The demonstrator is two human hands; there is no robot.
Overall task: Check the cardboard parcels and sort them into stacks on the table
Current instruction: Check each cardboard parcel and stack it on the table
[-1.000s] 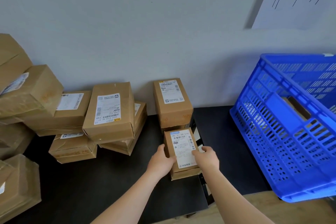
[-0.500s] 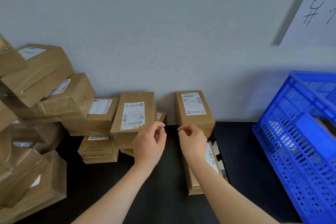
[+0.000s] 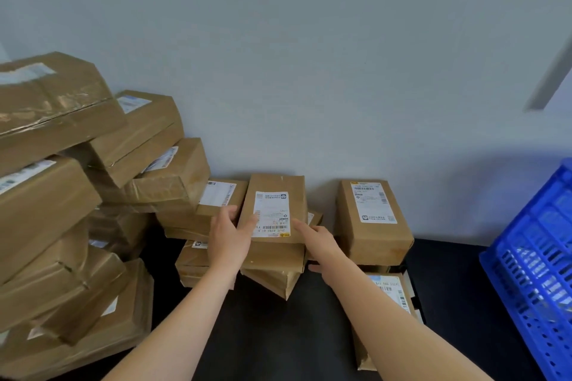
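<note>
A brown cardboard parcel [image 3: 278, 185] with a white barcode label lies on top of a short stack [image 3: 272, 280] at the middle of the black table [image 3: 278, 337]. My left hand [image 3: 230, 240] grips its left edge, thumb on the label. At the parcel's right front corner my right hand [image 3: 320, 244] holds on, a finger on top and the thumb underneath. To the right, a labelled parcel [image 3: 371, 226] tops another stack by the wall. In front of it a small parcel [image 3: 391, 291] lies flat, partly hidden by my right forearm.
A tall, untidy heap of parcels [image 3: 62, 195] fills the left side, leaning toward the middle stack. A blue plastic crate [image 3: 532, 257] stands at the right edge. A grey wall runs right behind the stacks, with a paper sheet [image 3: 565, 86] hanging at the upper right.
Both hands let go of the small parcel at the right front and moved left onto the labelled parcel on the middle stack. The view swung left, showing more of the heap.
</note>
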